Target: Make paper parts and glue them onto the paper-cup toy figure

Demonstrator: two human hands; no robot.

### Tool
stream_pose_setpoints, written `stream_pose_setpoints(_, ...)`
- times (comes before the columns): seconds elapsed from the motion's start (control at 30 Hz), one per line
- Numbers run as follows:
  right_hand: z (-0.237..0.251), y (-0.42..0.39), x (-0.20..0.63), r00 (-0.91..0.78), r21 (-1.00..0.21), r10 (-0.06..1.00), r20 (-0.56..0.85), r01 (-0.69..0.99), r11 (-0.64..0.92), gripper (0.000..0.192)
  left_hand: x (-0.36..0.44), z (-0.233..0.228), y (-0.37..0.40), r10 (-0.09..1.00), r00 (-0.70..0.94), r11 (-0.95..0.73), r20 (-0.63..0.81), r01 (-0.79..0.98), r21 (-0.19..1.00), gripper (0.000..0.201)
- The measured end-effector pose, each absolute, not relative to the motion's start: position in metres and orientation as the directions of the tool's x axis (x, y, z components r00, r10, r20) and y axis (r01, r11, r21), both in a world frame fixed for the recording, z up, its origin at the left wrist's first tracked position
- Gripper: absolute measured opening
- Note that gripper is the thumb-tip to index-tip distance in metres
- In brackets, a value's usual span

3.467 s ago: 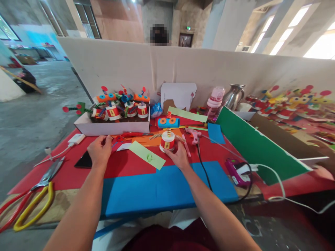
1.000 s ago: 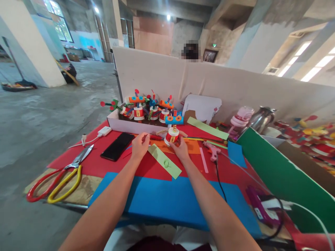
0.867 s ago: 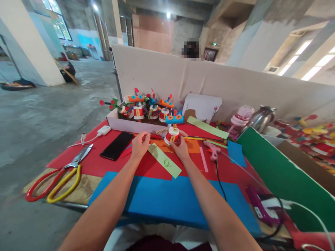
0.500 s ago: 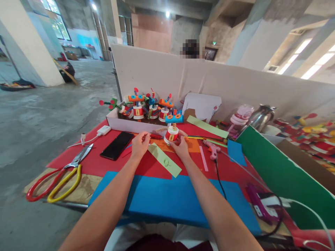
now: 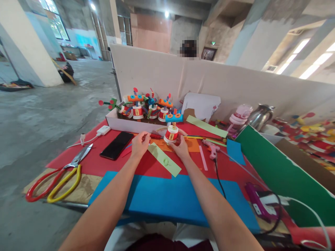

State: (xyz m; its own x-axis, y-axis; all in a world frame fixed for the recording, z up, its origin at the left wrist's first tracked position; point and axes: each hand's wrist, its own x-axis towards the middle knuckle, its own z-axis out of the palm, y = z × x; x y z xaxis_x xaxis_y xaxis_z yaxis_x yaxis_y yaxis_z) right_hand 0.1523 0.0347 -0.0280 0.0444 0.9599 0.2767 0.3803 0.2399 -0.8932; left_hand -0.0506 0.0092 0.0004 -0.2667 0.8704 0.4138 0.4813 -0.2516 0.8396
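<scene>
A red and white paper cup figure (image 5: 172, 134) stands upright at the middle of the table, with folded paper arms and a blue tube head (image 5: 174, 118) on a paper spring. Around the base of its cup, on the right, the fingers of my right hand (image 5: 180, 146) are closed. To its left, apart from the figure, my left hand (image 5: 140, 143) is pinched; whatever it may hold is hidden. Between my forearms lies a light green paper strip (image 5: 159, 155) with a small green paper curl (image 5: 165, 162) on it.
Left are a black phone (image 5: 116, 145) and big scissors (image 5: 68, 173). Behind, a white box (image 5: 125, 125) holds several similar figures. Right of my right hand lies a pink glue gun (image 5: 212, 148) with its cord; a green-sided box (image 5: 277, 170) and purple power strip (image 5: 259, 204) stand farther right.
</scene>
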Motion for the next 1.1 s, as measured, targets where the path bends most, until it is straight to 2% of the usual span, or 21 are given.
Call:
stream_pose_setpoints(0.17, -0.019, 0.032, 0.15, 0.054, -0.91, 0.967, 0.251, 0.353, 0.216, 0.051, -0.051, -0.001, 0.01, 0.871, -0.259, -0.254, 0.417, 0.488, 0.835, 0.021)
stream_pose_setpoints(0.33, -0.014, 0.033, 0.145, 0.089, -0.924, 0.964, 0.252, 0.319, 0.212, 0.058, -0.051, -0.001, 0.01, 0.876, -0.262, -0.248, 0.406, 0.478, 0.843, 0.021)
stream_pose_setpoints(0.67, -0.029, 0.03, 0.162, 0.125, -0.892, 0.962, 0.242, 0.419, 0.17, 0.066, -0.064, -0.005, 0.019, 0.833, -0.383, -0.249, 0.399, 0.385, 0.889, 0.024)
stream_pose_setpoints(1.0, -0.016, 0.036, 0.149, 0.097, -0.91, 0.969, 0.229, 0.373, 0.178, 0.052, -0.06, -0.004, 0.016, 0.835, -0.359, -0.255, 0.418, 0.421, 0.871, 0.023)
stream_pose_setpoints(1.1, -0.018, 0.038, 0.147, 0.078, -0.897, 0.961, 0.267, 0.385, 0.218, 0.045, -0.061, -0.005, 0.016, 0.838, -0.353, -0.252, 0.417, 0.428, 0.868, 0.023)
